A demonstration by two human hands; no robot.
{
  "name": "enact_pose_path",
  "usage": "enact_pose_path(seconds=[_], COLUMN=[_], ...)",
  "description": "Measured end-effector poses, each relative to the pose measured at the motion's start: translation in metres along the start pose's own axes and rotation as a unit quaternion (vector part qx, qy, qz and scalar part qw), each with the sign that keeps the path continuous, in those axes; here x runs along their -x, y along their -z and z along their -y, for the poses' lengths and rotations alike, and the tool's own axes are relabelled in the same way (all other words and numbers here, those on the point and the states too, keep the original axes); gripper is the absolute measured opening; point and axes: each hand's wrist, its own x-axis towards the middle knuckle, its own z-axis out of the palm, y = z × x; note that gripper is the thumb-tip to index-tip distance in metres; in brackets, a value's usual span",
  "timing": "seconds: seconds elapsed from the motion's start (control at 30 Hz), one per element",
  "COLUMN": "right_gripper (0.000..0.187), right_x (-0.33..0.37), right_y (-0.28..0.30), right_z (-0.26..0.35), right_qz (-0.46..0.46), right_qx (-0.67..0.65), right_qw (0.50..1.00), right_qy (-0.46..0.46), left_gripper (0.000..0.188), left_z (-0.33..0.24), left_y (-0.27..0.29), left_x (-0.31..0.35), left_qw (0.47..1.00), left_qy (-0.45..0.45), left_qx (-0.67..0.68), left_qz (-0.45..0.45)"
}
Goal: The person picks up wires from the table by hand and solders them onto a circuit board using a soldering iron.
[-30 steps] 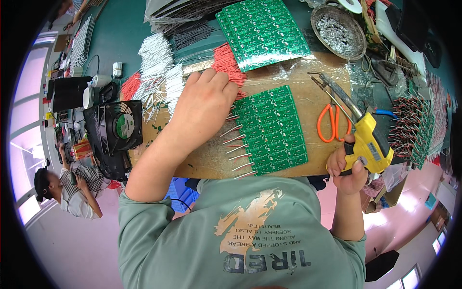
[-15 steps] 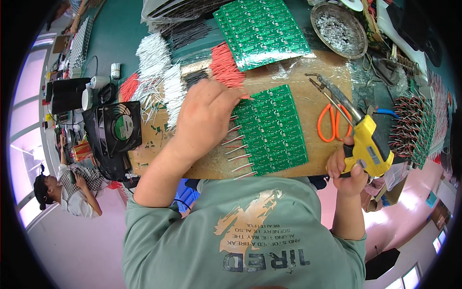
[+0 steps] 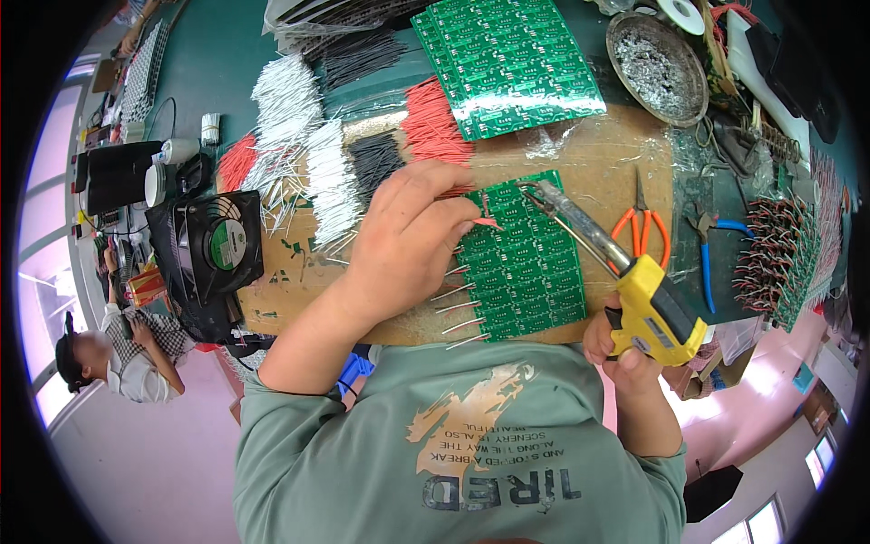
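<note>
A green circuit board panel [image 3: 530,272] lies in front of me, with several short red and white wires along its left edge. My left hand [image 3: 408,231] is closed in a pinch on a short red wire [image 3: 488,222], whose end shows over the panel's upper left part. In my right hand [image 3: 621,349] is a yellow soldering gun [image 3: 652,313], gripped by its handle. Its metal tip reaches over the panel's upper edge, a little apart from the red wire. Whether the tip touches the board I cannot tell.
Piles of white wires [image 3: 331,186], black wires [image 3: 376,161] and red wires [image 3: 433,118] lie beyond my left hand. Stacked green panels [image 3: 507,68] and a round metal dish [image 3: 657,68] sit farther back. Orange-handled pliers [image 3: 642,218], blue-handled cutters [image 3: 705,263] and wired boards [image 3: 779,263] are rightward; a black fan [image 3: 213,240] stands left.
My right hand has brought the soldering gun leftward, its tip now over the panel. My left hand has shifted slightly right and down, with the red wire now showing over the board.
</note>
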Motion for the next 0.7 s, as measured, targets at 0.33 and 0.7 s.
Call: enact_pose_path(seconds=[0.33,0.7], right_gripper=[0.082,0.083], right_x=[-0.005,-0.004], right_y=[-0.001,0.000], right_z=[0.001,0.000], right_qz=[-0.037,-0.048], right_qx=[-0.046,-0.057], right_qw=[0.998,0.997], right_qy=[0.032,0.016], left_gripper=[0.014,0.007], left_z=[-0.002,0.003], left_y=[0.009,0.011], left_x=[0.000,-0.003], left_qw=[0.663,0.726], left_qy=[0.298,0.421], left_qx=[0.687,0.543], left_qz=[-0.029,-0.001])
